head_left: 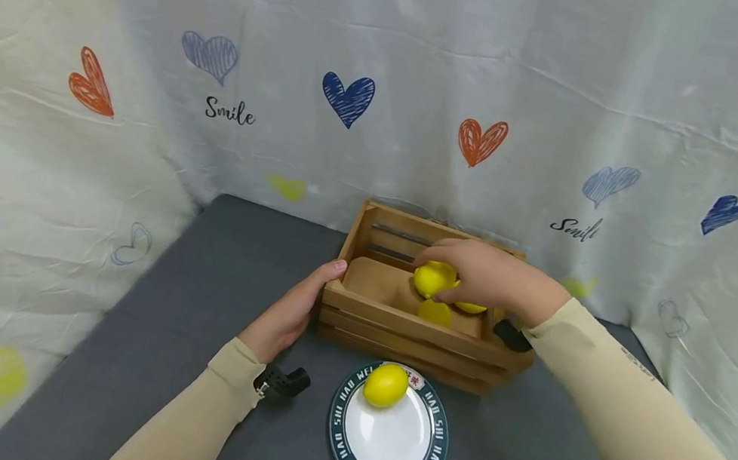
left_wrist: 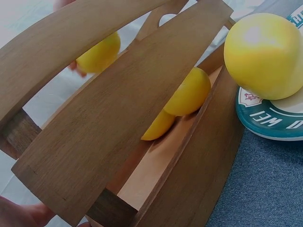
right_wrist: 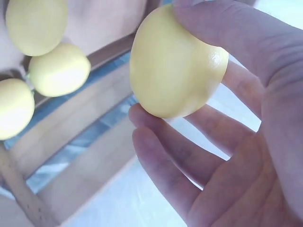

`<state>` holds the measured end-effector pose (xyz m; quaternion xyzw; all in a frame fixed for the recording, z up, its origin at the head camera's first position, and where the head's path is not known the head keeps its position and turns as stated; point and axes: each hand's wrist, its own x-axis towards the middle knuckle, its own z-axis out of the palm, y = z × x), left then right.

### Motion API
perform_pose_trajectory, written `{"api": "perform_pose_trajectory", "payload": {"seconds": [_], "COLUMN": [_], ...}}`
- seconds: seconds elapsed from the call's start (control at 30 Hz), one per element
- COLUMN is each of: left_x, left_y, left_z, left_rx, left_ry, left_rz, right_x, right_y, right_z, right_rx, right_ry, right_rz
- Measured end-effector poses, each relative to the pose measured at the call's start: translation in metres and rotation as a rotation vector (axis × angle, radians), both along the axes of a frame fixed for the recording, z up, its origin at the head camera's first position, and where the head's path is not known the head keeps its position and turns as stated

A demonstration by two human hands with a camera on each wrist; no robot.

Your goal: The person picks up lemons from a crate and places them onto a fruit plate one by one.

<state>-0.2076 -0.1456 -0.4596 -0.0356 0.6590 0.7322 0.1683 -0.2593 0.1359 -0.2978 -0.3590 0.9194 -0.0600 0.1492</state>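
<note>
A slatted wooden crate (head_left: 393,321) stands on the dark table, and my left hand (head_left: 287,312) grips its left end, thumb over the top rim. My right hand (head_left: 490,274) reaches over the crate and holds a yellow lemon (right_wrist: 175,66) between thumb and fingers, raised above the crate's inside. Below it, more lemons (right_wrist: 59,71) lie on the crate floor, three of them showing in the right wrist view. In front of the crate sits a round plate (head_left: 385,444) with a green lettered rim, bearing one lemon (head_left: 385,385) near its far edge.
A pale curtain (head_left: 416,53) printed with hearts and words hangs behind and beside the table. The dark grey table surface (head_left: 143,356) extends to the left of the crate. Black wrist straps (head_left: 286,382) are on both arms.
</note>
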Motion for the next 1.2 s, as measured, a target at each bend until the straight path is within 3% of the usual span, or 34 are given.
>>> {"api": "perform_pose_trajectory", "payload": {"seconds": [0.3, 0.47, 0.67, 0.9, 1.2], "left_x": [-0.003, -0.003, -0.003, -0.003, -0.002], "left_y": [0.001, 0.0, 0.0, 0.0, 0.0], "left_z": [-0.002, -0.001, -0.002, -0.001, 0.0], "left_rx": [0.016, 0.02, 0.033, 0.035, 0.047], "left_ry": [-0.011, -0.013, -0.019, -0.02, -0.015], "left_rz": [-0.009, -0.013, -0.009, -0.014, -0.01], "right_x": [0.048, 0.079, 0.109, 0.135, 0.141], "right_y": [0.026, 0.039, 0.043, 0.046, 0.046], "right_z": [0.021, 0.021, 0.015, -0.004, -0.054], "right_rx": [-0.04, -0.096, -0.088, -0.069, -0.096], "right_ry": [0.099, 0.127, 0.143, 0.143, 0.078], "right_rz": [-0.05, -0.031, 0.041, 0.083, 0.066]}}
